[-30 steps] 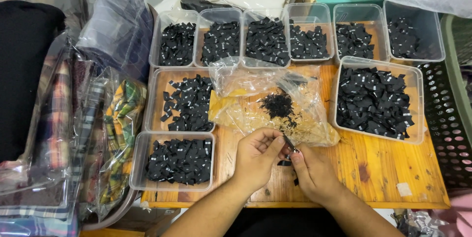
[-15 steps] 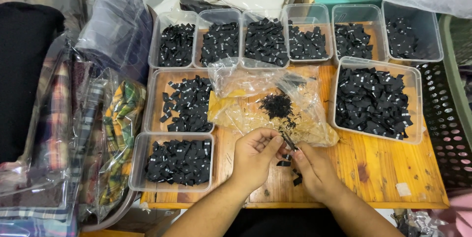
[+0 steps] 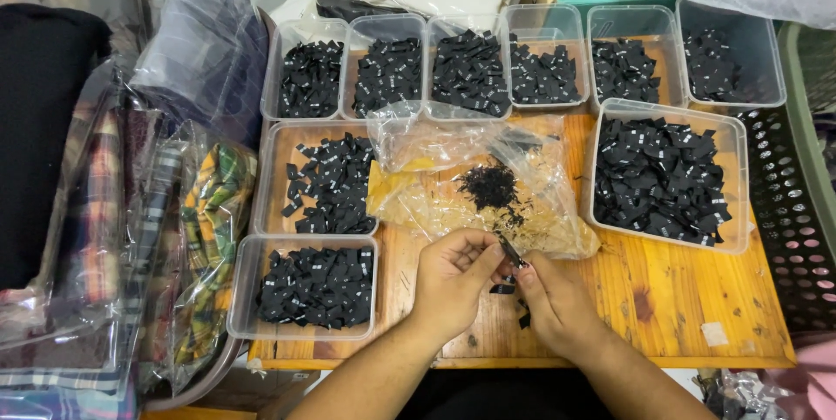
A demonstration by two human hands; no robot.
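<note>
Black, small and light, the fabric tag (image 3: 510,252) sits pinched between the fingertips of my left hand (image 3: 455,276) and my right hand (image 3: 552,300), held just above the wooden table (image 3: 670,298) near its front edge. Both grips are narrow and closed on this one tag, so a slip could drop it among the loose tags (image 3: 514,302) under my hands, where it would be hard to tell apart. The crinkled plastic bag (image 3: 470,176) of scraps lies just behind, and a careless wrist could scatter them into the trays (image 3: 666,174).
</note>
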